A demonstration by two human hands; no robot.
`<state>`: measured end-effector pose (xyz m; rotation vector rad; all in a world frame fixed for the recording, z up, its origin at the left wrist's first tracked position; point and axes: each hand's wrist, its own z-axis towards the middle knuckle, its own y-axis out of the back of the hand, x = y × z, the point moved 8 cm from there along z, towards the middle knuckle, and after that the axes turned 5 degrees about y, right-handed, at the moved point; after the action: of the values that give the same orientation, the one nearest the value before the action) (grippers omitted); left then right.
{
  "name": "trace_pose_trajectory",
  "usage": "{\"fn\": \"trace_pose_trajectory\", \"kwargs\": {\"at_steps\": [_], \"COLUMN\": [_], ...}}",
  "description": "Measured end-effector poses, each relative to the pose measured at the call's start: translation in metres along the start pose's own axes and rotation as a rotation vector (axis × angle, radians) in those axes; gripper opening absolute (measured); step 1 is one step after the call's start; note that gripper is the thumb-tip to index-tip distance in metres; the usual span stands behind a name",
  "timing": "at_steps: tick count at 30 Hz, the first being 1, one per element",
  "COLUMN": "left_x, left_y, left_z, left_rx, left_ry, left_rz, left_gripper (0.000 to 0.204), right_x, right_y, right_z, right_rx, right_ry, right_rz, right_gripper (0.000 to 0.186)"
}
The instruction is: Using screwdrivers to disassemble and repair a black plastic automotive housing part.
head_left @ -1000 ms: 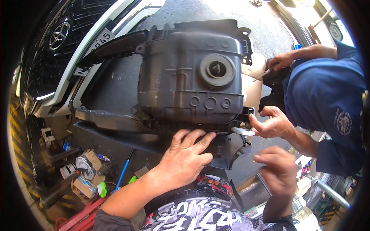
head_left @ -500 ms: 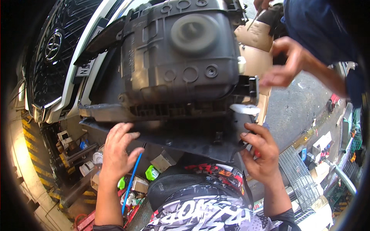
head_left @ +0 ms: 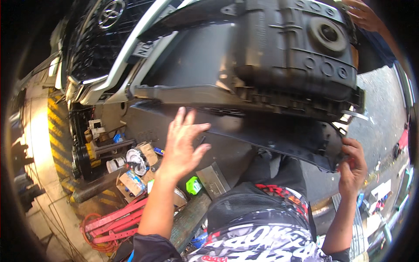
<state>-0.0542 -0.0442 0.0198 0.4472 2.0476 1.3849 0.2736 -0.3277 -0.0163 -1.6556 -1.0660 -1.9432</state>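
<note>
The panel [head_left: 262, 133], black and long, stretched along the near side of the housing [head_left: 288, 61], just below it in my view, with the wearer's legs under its near edge. I saw the right hand [head_left: 352, 168] closed on the panel's right end, thumb and fingers pinching it near the corner. The left hand [head_left: 181, 150] was wide, fingers spread, at the near edge of the panel toward its left end; I could not tell whether the fingertips pressed on it. The housing, black and ribbed, had a round ring [head_left: 329, 35] on its upper face, and a white disc [head_left: 356, 115] stuck out by its near right corner. At the far right I saw a co-worker's hand [head_left: 364, 15] beside the housing, its contact unclear to me. To the left stood the car [head_left: 102, 50], dark grille and white trim toward the housing. Below the left forearm I made out a red stand [head_left: 115, 220], an orange hose [head_left: 89, 244] near it and a bright green object [head_left: 193, 185].
</note>
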Motion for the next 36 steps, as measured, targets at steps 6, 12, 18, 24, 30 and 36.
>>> {"fn": "trace_pose_trajectory", "kwargs": {"at_steps": [6,12,18,24,30,36], "left_x": [0.008,0.134,0.237,0.233,0.224,0.229], "left_y": [-0.005,-0.005,-0.073,-0.067,-0.06,-0.063], "left_z": [-0.005,-0.007,0.022,0.066,0.065,0.058], "left_rx": [-0.102,-0.618,-0.698,-0.559,-0.606,-0.647], "left_ry": [-0.028,0.338,1.018,0.426,0.17,0.185], "left_rz": [-0.054,-0.55,-2.004,-2.153,-2.171,-2.194], "left_gripper": [0.058,0.058,0.116,0.093,0.065,0.065], "right_x": [-0.02,-0.041,-0.047,-0.053,-0.05,-0.048], "right_y": [0.009,0.02,0.036,0.048,0.055,0.054], "right_z": [0.0,-0.002,0.001,0.001,0.002,0.001], "right_rx": [0.011,0.004,0.033,-0.023,0.001,0.043], "right_ry": [0.096,-0.001,0.107,-0.06,0.109,0.157], "right_rz": [0.065,0.137,0.012,-0.035,-0.027,-0.104], "right_gripper": [0.04,0.027,0.019,0.016,0.02,0.025]}}
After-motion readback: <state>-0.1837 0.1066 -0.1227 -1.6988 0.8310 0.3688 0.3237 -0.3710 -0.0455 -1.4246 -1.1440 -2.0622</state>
